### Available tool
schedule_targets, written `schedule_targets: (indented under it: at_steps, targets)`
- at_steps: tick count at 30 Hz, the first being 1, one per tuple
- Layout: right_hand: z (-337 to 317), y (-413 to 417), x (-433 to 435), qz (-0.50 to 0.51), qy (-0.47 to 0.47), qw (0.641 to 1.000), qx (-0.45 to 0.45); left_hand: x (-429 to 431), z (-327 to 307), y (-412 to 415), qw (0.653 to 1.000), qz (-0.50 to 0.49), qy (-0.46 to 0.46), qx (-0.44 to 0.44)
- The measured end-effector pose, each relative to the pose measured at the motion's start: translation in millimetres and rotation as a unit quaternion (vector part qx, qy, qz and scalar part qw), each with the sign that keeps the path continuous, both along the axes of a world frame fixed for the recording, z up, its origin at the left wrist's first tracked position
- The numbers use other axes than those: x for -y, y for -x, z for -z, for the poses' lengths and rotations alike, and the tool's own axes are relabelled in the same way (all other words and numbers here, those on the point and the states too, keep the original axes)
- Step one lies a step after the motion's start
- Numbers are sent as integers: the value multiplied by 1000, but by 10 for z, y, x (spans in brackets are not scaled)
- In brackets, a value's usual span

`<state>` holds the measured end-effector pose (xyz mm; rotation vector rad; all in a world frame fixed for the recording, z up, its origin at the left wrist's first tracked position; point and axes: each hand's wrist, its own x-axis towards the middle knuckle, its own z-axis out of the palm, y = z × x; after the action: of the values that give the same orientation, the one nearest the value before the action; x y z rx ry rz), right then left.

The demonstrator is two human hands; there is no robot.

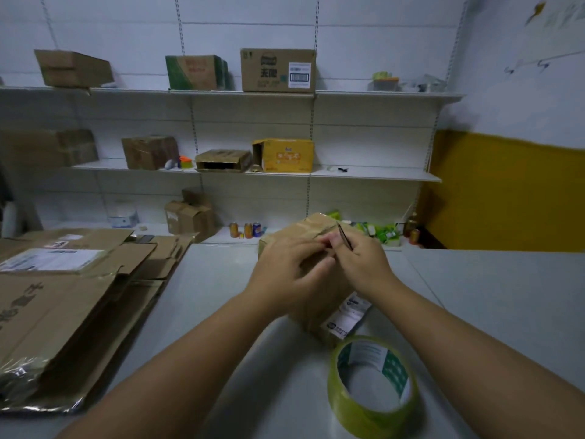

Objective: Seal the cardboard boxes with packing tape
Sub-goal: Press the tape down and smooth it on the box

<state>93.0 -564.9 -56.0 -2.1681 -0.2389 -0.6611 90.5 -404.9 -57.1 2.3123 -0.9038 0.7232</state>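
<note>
Locate cardboard box (316, 224) at centre of bench (474, 296), directly under both hands, long axis running away from body; flaps closed, contents hidden; note right hand (364, 264) pinching thin dark tool (345, 237) at top seam; left hand (285, 274) bent-fingered on lid, grip unclear; find packing tape roll (348, 407) flat beside right forearm.

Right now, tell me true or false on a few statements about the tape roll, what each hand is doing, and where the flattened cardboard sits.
The tape roll lies on the table. True.
The left hand holds the roll. False: it rests on the cardboard box, and nothing touches the roll.
The right hand pinches a thin dark tool. True.
The flattened cardboard is stacked to the right of the box. False: it is on the left.
</note>
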Motion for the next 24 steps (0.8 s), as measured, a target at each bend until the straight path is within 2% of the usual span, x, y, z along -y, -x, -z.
schedule_targets:
  at_steps: [2, 4, 6, 7, 8, 10, 12, 14, 16, 19, 21, 24]
  targets:
    - [-28, 9, 15, -8, -19, 999, -29, 48, 77, -28, 994, -57, -63, 69]
    - [-94, 42, 60, -33, -63, 995, -72, 80, 192, -86, 989, -82, -64, 109]
    - [-151, 104, 171, -14, -112, 992, -60, 68, 214, -123, 986, -101, -59, 123]
    - [-144, 155, 261, 18, -106, 993, -39, 64, 175, -114, 985, -110, -72, 114]
    - [-109, 228, 373, 51, -72, 996, -34, 67, 138, -101, 983, -122, -92, 106]
    - [64, 408, 615, 102, 68, 987, -99, 94, 77, -69, 977, -139, -127, 100]
    - [335, 566, 811, 143, 232, 943, -191, 134, 27, -32, 980, -128, -138, 66]
    - [540, 666, 911, 154, 324, 912, -200, 111, -67, -49, 984, -97, -147, -10]
    - [607, 708, 920, 162, 341, 913, -155, 55, -169, -73, 975, -79, -208, -14]
    - [656, 702, 921, 177, 337, 919, -105, -27, -339, -120, 943, -64, -321, 53]
    - [709, 678, 949, 157, 323, 928, -96, -41, -371, -211, 931, -63, -355, 62]
    - [739, 661, 978, 144, 304, 939, -76, 19, -284, -304, 929, -68, -362, 35]
